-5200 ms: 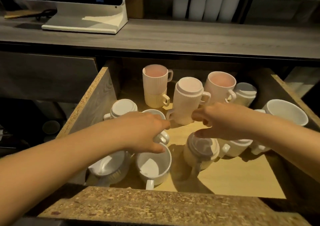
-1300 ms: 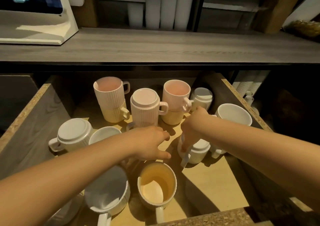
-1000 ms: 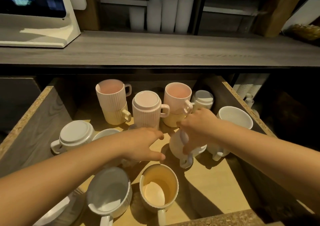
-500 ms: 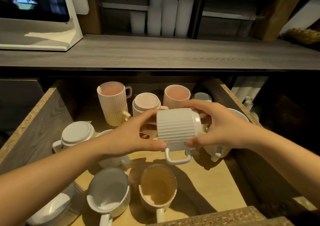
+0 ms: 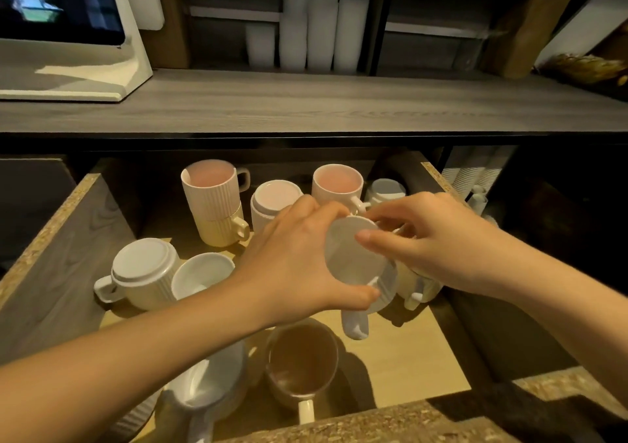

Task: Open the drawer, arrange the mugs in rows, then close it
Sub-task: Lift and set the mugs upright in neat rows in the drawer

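The wooden drawer (image 5: 57, 238) is pulled open and holds several ribbed mugs. Both hands hold one white ribbed mug (image 5: 353, 266) in the air above the drawer's middle, mouth tilted toward me, handle pointing down. My left hand (image 5: 295, 266) wraps its left side; my right hand (image 5: 428, 242) pinches its rim and right side. At the back stand a pink mug stacked on a cream mug (image 5: 212, 201), an upside-down pink mug (image 5: 273, 201) and another pink mug (image 5: 338, 184). An upside-down white mug (image 5: 142, 272) sits at the left.
An upright mug (image 5: 300, 361) and a white mug (image 5: 210, 381) stand near the drawer's front edge (image 5: 373, 422). More mugs sit partly hidden under my right hand. A grey countertop (image 5: 306, 103) overhangs the drawer, with a white screen stand (image 5: 85, 79) at its left.
The held mug has turned from lying sideways, ribbed wall facing me, to mouth facing me. Both hands stayed on it and shifted slightly right and down.
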Demonstrator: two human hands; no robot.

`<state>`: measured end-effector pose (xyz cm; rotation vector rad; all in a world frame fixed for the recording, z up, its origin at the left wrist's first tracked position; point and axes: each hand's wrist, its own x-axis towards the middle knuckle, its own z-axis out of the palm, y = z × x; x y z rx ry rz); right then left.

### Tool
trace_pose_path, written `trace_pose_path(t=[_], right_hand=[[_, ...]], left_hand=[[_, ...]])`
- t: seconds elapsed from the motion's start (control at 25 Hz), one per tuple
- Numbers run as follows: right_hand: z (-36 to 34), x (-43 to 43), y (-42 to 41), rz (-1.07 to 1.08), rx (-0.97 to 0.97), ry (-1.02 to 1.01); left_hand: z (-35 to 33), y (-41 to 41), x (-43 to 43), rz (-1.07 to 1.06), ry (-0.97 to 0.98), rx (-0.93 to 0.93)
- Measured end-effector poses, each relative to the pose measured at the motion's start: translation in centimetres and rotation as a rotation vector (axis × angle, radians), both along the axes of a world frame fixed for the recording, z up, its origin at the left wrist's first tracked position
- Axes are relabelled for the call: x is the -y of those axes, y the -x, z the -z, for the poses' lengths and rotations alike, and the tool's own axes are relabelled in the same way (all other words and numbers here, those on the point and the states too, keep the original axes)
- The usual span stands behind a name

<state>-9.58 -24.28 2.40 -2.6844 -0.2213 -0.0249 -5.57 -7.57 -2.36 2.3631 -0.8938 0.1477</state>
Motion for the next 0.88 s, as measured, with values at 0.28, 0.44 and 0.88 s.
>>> trace_pose_path(t=[0.28, 0.44, 0.88], right_hand=[[1.7, 1.0, -0.5, 0.076, 0.000, 0.270], [3.6, 2.1, -0.1, 0.076, -0.146, 0.321], [8.2, 2.1, -0.8, -0.120, -0.447, 0.323]], left_hand=[[-0.5, 0.2, 1.3, 0.165, -0.214, -0.187], [1.4, 0.1, 0.0, 0.225, -0.535, -0.271], [4.7, 0.9, -0.8, 0.274, -0.697, -0.338]])
